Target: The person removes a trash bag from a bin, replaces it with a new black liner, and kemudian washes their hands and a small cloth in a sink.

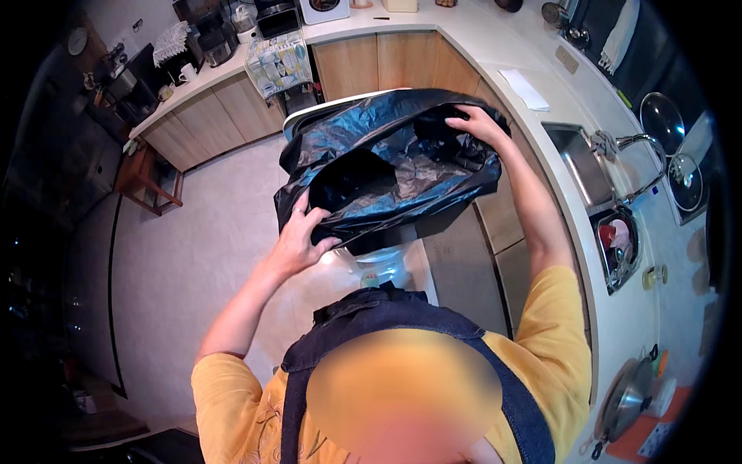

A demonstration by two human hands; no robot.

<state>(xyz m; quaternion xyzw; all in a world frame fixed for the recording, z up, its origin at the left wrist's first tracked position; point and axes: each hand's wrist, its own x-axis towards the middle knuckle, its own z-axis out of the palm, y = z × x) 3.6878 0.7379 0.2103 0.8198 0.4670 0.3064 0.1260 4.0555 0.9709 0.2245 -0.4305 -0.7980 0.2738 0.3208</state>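
A large black plastic bag point(371, 203), its mouth spread wide, is stretched between my two hands in front of me. My left hand point(302, 235) pinches the bag's near left edge, the thumb below and the fingers at the rim. At the far right side, my right hand point(478, 126) has hold of the bag, part of it reaching inside the opening. Behind the bag shows the pale rim of a bin-like container point(348, 100); the bag covers most of it. Clear plastic point(377, 261) lies below the bag, close to my apron.
To the right runs a white counter point(556, 197) with a steel sink point(582, 165), a curved faucet point(658, 153) and a lidded pan point(629, 400). Wooden cabinets point(348, 64) stand ahead. On the left are a wooden stool point(145, 177) and pale floor point(191, 261).
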